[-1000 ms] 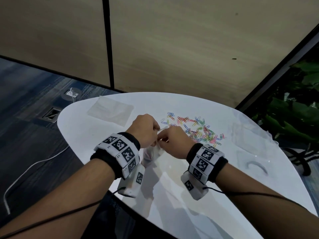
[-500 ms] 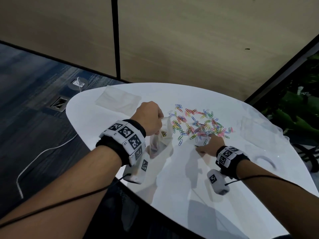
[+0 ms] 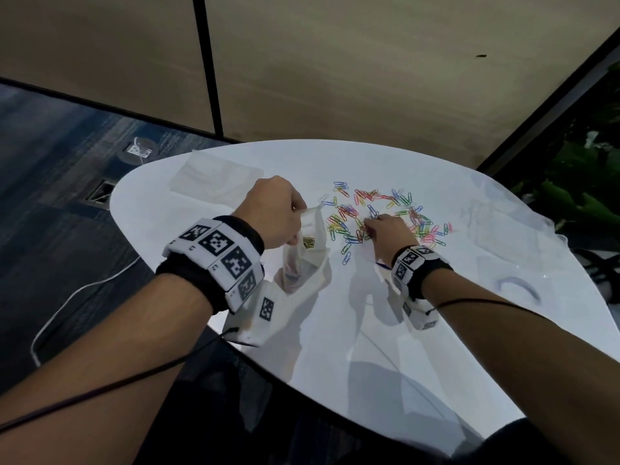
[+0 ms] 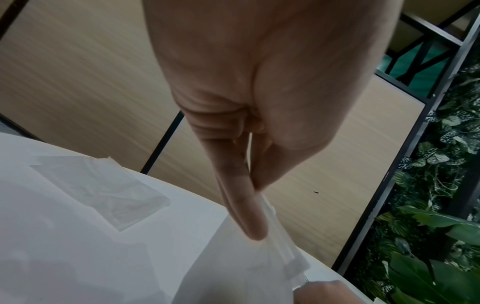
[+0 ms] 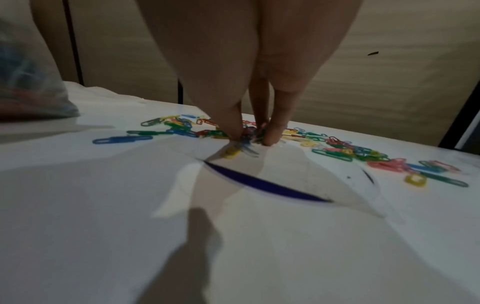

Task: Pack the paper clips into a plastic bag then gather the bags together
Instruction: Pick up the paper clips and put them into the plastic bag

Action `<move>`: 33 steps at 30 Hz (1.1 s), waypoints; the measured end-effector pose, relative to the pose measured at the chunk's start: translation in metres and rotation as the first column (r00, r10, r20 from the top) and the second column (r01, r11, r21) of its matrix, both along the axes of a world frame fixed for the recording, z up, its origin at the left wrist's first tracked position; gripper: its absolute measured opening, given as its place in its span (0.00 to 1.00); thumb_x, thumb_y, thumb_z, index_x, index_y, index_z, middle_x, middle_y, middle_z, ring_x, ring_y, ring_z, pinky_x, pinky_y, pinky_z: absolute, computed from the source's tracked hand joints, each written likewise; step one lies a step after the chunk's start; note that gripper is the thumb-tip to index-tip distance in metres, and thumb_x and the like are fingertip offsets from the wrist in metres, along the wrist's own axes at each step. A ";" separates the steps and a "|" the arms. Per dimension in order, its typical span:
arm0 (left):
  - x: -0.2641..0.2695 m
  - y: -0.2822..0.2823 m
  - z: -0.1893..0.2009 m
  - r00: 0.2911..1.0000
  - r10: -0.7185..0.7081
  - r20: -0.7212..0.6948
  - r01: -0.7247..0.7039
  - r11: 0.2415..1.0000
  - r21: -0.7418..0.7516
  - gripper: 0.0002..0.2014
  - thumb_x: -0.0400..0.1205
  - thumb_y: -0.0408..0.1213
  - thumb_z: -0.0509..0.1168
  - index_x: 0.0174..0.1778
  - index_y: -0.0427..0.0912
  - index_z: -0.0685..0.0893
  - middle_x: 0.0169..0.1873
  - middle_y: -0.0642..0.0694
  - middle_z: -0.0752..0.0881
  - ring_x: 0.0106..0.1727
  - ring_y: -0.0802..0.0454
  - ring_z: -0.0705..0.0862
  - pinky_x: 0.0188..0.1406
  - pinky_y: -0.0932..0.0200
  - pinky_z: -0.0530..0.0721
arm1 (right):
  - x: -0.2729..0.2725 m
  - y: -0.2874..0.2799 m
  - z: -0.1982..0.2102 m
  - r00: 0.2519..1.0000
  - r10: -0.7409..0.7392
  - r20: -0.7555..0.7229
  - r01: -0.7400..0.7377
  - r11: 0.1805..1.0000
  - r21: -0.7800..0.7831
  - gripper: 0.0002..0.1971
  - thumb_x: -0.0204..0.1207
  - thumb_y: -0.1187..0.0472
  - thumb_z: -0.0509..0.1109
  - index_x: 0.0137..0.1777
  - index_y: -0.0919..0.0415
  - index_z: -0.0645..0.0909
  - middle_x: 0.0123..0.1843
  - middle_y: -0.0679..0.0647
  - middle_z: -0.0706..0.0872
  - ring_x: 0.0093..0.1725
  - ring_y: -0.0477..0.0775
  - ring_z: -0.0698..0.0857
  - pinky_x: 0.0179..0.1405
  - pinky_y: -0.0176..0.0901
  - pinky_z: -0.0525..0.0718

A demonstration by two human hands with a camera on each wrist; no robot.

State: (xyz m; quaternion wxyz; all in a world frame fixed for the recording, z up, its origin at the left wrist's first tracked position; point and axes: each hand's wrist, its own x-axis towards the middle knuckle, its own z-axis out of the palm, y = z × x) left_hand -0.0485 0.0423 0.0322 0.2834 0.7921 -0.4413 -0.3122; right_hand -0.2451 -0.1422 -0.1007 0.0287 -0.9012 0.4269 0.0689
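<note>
The left hand (image 3: 273, 209) pinches the top edge of a clear plastic bag (image 3: 307, 253) between thumb and forefinger, the other fingers curled in; the bag hangs from that pinch above the white table (image 3: 369, 330), just left of the heap of coloured paper clips (image 3: 379, 213). A few clips already sit inside it, yellow ones showing through the film.

The right hand (image 3: 385, 231) is down in the near side of the heap, its fingertips (image 5: 272, 133) drawn together and touching the tabletop with a small cluster of clips bunched between them. In the right wrist view the thumb and two fingers close on that cluster, so the hand is nipping clips rather than lying flat. The rest of the heap spreads to either side of it and beyond it, loose on the table.

Further from the heap than the held bag, to the left, a flat empty bag (image 3: 214, 176) lies on the table. Right of the heap lie more clear bags (image 3: 503, 229), crumpled.
</note>
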 end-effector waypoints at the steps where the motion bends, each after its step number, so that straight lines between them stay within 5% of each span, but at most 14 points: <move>1: -0.001 0.000 0.000 1.000 -0.004 0.004 0.004 1.000 0.001 0.12 0.85 0.27 0.62 0.54 0.35 0.91 0.43 0.38 0.93 0.35 0.48 0.94 0.46 0.48 0.94 | 0.002 0.000 0.001 1.000 -0.001 0.000 0.001 1.000 -0.019 0.16 0.74 0.73 0.68 0.60 0.61 0.85 0.54 0.61 0.85 0.54 0.63 0.84 0.49 0.48 0.86; 5: -0.001 0.001 0.000 1.000 -0.021 0.018 0.021 1.000 0.000 0.12 0.85 0.27 0.62 0.54 0.36 0.92 0.43 0.37 0.93 0.34 0.48 0.94 0.44 0.48 0.95 | 0.003 0.001 0.011 0.997 -0.074 0.033 0.074 0.997 -0.016 0.09 0.77 0.72 0.67 0.50 0.63 0.88 0.48 0.60 0.89 0.46 0.58 0.86 0.46 0.43 0.86; 10: 0.002 0.001 0.001 1.000 -0.018 0.025 0.018 1.000 0.001 0.12 0.85 0.27 0.62 0.55 0.36 0.92 0.43 0.38 0.93 0.34 0.49 0.94 0.45 0.49 0.94 | -0.014 -0.017 0.030 0.884 -0.437 0.169 0.384 0.882 0.274 0.08 0.75 0.57 0.76 0.50 0.58 0.92 0.46 0.53 0.92 0.51 0.55 0.90 0.58 0.43 0.86; 12: 0.001 0.001 0.002 0.999 -0.021 0.026 0.021 1.000 -0.003 0.13 0.85 0.27 0.61 0.56 0.35 0.91 0.43 0.38 0.93 0.34 0.48 0.94 0.45 0.49 0.94 | -0.023 -0.024 0.037 0.716 -0.649 0.255 0.411 0.688 0.598 0.11 0.74 0.62 0.77 0.55 0.64 0.90 0.46 0.54 0.92 0.49 0.54 0.91 0.58 0.47 0.89; 14: 0.000 0.001 0.002 1.000 -0.019 0.015 0.019 1.000 -0.005 0.13 0.85 0.26 0.61 0.55 0.34 0.91 0.43 0.36 0.92 0.35 0.46 0.94 0.46 0.48 0.94 | -0.026 -0.024 0.051 0.444 -0.833 0.330 0.220 0.458 0.861 0.14 0.76 0.70 0.75 0.61 0.73 0.85 0.49 0.61 0.90 0.46 0.56 0.91 0.49 0.42 0.91; 16: -0.002 0.000 0.002 1.000 -0.017 0.013 0.017 1.000 -0.007 0.12 0.85 0.26 0.61 0.53 0.35 0.91 0.42 0.36 0.93 0.35 0.46 0.94 0.45 0.48 0.94 | -0.019 -0.013 0.075 0.311 -0.899 0.308 -0.023 0.316 0.948 0.10 0.78 0.70 0.72 0.58 0.73 0.85 0.49 0.63 0.89 0.45 0.53 0.91 0.44 0.35 0.90; 19: -0.003 -0.002 0.001 1.000 -0.011 0.014 0.011 1.000 -0.007 0.13 0.84 0.25 0.61 0.50 0.35 0.93 0.40 0.38 0.93 0.33 0.48 0.94 0.44 0.49 0.95 | 0.003 0.016 0.111 0.372 -0.883 0.288 -0.273 0.193 0.942 0.07 0.81 0.68 0.68 0.55 0.70 0.84 0.47 0.59 0.90 0.49 0.50 0.91 0.47 0.33 0.89; 22: -0.006 -0.005 0.000 1.000 -0.001 0.001 0.001 1.000 -0.009 0.13 0.84 0.24 0.61 0.49 0.33 0.93 0.38 0.38 0.93 0.31 0.49 0.93 0.44 0.49 0.94 | 0.026 0.047 0.123 0.468 -0.829 0.306 -0.365 0.133 0.921 0.07 0.81 0.69 0.68 0.56 0.69 0.84 0.46 0.58 0.90 0.50 0.50 0.90 0.51 0.35 0.88; 25: -0.008 -0.005 0.000 1.000 0.009 -0.014 -0.009 1.000 -0.015 0.12 0.84 0.25 0.62 0.52 0.34 0.91 0.38 0.37 0.93 0.33 0.46 0.94 0.46 0.48 0.94 | 0.044 0.073 0.120 0.609 -0.706 0.361 -0.325 0.193 0.926 0.08 0.79 0.71 0.70 0.57 0.72 0.85 0.46 0.60 0.89 0.47 0.52 0.90 0.54 0.39 0.89; 28: -0.006 -0.004 0.000 1.000 0.010 -0.009 -0.010 1.000 -0.018 0.12 0.83 0.26 0.62 0.50 0.34 0.92 0.37 0.36 0.93 0.33 0.46 0.94 0.47 0.47 0.94 | 0.054 0.085 0.110 0.684 -0.591 0.428 -0.264 0.346 0.900 0.08 0.78 0.71 0.72 0.55 0.73 0.86 0.49 0.65 0.90 0.46 0.57 0.90 0.55 0.43 0.90; 30: -0.003 -0.004 0.000 1.000 0.022 -0.018 -0.022 1.000 -0.016 0.13 0.82 0.25 0.61 0.51 0.34 0.92 0.39 0.36 0.94 0.34 0.47 0.94 0.47 0.47 0.94 | 0.059 0.088 0.106 0.730 -0.467 0.500 -0.204 0.550 0.810 0.07 0.77 0.71 0.73 0.52 0.68 0.89 0.48 0.61 0.92 0.46 0.57 0.91 0.55 0.44 0.90; 32: -0.002 -0.003 0.000 0.999 0.034 -0.033 -0.034 0.999 -0.024 0.13 0.83 0.26 0.61 0.55 0.35 0.91 0.39 0.36 0.94 0.35 0.47 0.94 0.49 0.48 0.93 | 0.063 0.089 0.104 0.842 -0.184 0.508 -0.153 0.820 0.551 0.10 0.75 0.67 0.73 0.53 0.59 0.91 0.46 0.54 0.94 0.44 0.49 0.91 0.50 0.35 0.86; 33: -0.002 -0.003 0.000 0.999 0.034 -0.037 -0.035 0.999 -0.030 0.14 0.83 0.26 0.61 0.56 0.35 0.90 0.39 0.36 0.94 0.35 0.46 0.94 0.50 0.48 0.93 | 0.065 0.092 0.107 0.883 -0.052 0.466 -0.172 0.889 0.424 0.12 0.75 0.66 0.72 0.55 0.57 0.91 0.46 0.51 0.93 0.42 0.46 0.88 0.46 0.30 0.82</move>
